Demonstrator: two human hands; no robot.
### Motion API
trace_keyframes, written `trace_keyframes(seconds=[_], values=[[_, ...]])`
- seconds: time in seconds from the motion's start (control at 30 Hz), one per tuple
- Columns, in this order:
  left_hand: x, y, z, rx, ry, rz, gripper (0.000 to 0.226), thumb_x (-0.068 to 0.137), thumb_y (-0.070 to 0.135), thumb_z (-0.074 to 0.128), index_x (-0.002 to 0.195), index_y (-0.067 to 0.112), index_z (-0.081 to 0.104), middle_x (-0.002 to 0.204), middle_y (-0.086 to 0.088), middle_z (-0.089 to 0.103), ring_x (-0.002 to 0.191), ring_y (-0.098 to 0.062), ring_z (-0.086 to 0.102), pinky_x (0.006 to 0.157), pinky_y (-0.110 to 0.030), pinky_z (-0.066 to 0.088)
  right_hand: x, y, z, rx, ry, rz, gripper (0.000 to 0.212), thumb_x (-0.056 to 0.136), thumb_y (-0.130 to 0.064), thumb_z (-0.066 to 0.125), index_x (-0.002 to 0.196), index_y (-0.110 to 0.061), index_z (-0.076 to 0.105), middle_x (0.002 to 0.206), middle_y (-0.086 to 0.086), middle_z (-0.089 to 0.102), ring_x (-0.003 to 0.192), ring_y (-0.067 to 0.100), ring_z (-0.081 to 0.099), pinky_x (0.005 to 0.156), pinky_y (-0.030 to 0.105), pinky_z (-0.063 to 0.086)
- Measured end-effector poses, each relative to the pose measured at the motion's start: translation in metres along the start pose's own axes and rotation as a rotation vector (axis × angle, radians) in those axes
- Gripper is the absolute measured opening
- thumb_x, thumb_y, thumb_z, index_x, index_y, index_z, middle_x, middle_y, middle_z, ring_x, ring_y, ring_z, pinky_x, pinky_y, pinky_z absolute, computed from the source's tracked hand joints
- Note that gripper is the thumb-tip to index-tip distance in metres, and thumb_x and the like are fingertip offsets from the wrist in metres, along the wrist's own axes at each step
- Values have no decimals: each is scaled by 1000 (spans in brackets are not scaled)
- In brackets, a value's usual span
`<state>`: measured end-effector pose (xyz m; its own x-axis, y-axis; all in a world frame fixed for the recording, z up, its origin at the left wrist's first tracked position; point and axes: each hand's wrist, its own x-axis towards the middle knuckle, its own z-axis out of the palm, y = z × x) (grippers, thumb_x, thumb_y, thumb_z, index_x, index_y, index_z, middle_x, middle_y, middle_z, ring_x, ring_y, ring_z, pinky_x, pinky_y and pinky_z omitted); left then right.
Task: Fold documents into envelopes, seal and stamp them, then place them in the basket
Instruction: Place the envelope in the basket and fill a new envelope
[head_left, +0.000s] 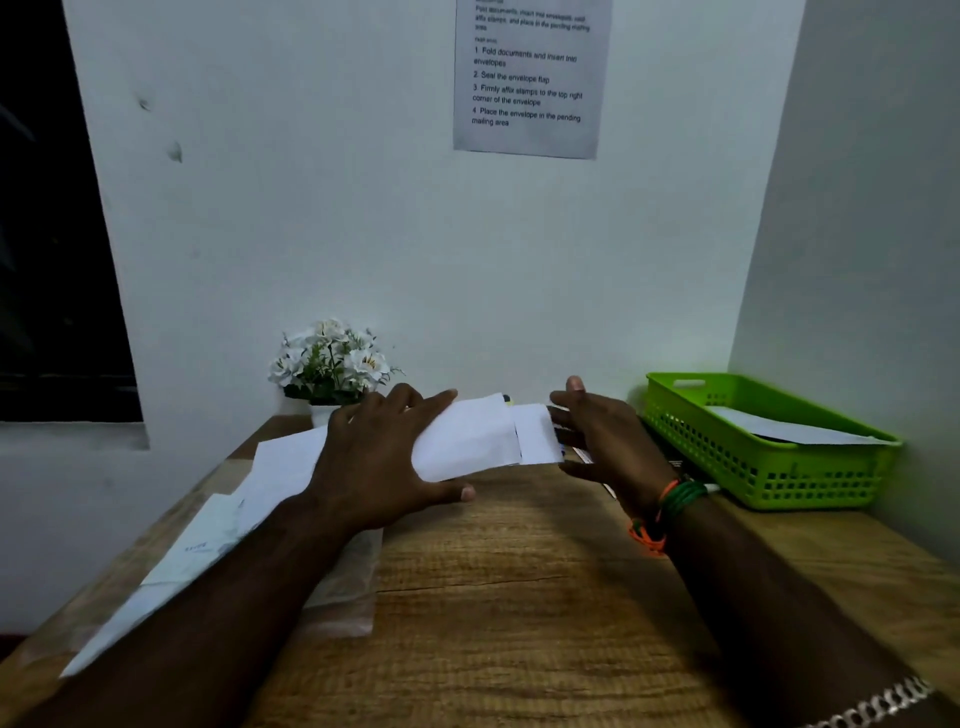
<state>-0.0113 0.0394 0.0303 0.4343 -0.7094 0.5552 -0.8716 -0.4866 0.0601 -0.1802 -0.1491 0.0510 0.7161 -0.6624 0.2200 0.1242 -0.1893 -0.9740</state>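
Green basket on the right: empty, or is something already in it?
Not empty. The green basket holds at least one white paper or envelope lying flat inside, above its rim; how many cannot be told.

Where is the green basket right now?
In the head view, the green basket sits on the wooden table at the far right, against the side wall and just beyond the right hand; a white envelope already lies inside.
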Motion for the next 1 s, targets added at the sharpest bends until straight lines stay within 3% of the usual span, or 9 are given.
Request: trace_keyframes(seconds=[0.07, 0.17, 0.3, 0.47, 0.63, 0.73, 0.87, 1.0], values=[[0, -1, -1, -8, 27, -15, 112, 56, 101, 46, 153, 49, 26, 130, 16, 45, 121, -15, 45, 102, -45, 35, 0, -1, -3, 2, 107, -24, 47, 100, -48, 47, 113, -7, 68, 121, 24, 65, 110, 41, 65, 82, 39, 51], [-1, 1, -1, -11, 40, -35, 113, 56, 101, 46, 154, 50, 23, 132, 16, 42, 122, -15, 43, 102, -45, 32, -1, 0, -3, -53, 103, -64, 49, 101, -46, 48, 98, -4, 74, 105, 22, 73, 84, 23, 71, 63, 27, 42], [-2, 5, -4, 7, 17, -28, 112, 57, 102, 41, 154, 51, 17, 136, 17, 39, 126, -14, 38, 104, -46, 31, -9, -1, 4, -111, 6, -88, 48, 98, -54, 47, 99, -16, 78, 99, -1, 78, 94, 15, 73, 71, 29, 54], [-4, 11, -4, 3, 6, -2, 112, 59, 101, 41, 155, 52, 12, 137, 16, 36, 128, -15, 36, 104, -47, 30, -15, 1, 13, -168, -148, -63, 50, 94, -65, 42, 104, -30, 76, 112, -5, 73, 107, 14, 67, 84, 38, 60], [-4, 15, -3, 12, -2, 10, 113, 59, 100, 42, 156, 52, 8, 138, 16, 35, 129, -15, 34, 105, -49, 29, -19, 8, 21, -148, -242, -21, 33, 98, -45, 55, 106, -19, 73, 109, 3, 72, 101, 20, 70, 78, 37, 61], [-4, 16, -3, 22, -6, 11, 115, 61, 100, 43, 156, 50, 4, 140, 14, 33, 129, -17, 34, 103, -50, 29, -17, 9, 20, -94, -158, -164, 19, 91, -22, 70, 110, -18, 69, 101, 5, 72, 94, 20, 70, 67, 30, 59], [-4, 22, -2, 47, 19, 11, 113, 63, 98, 44, 156, 49, 1, 143, 12, 32, 129, -18, 33, 102, -50, 29, -11, 12, 20, -50, 101, -212, 52, 74, -12, 85, 115, -24, 56, 75, 3, 70, 82, 25, 72, 63, 40, 62], [-6, 29, -4, 36, 54, 25, 106, 65, 96, 43, 154, 55, 3, 143, 13, 31, 128, -18, 33, 102, -49, 30, -7, 15, 22, -63, 219, -239, 30, 68, -13, 87, 90, -20, 67, 70, 1, 69, 73, 20, 70, 68, 50, 62]])
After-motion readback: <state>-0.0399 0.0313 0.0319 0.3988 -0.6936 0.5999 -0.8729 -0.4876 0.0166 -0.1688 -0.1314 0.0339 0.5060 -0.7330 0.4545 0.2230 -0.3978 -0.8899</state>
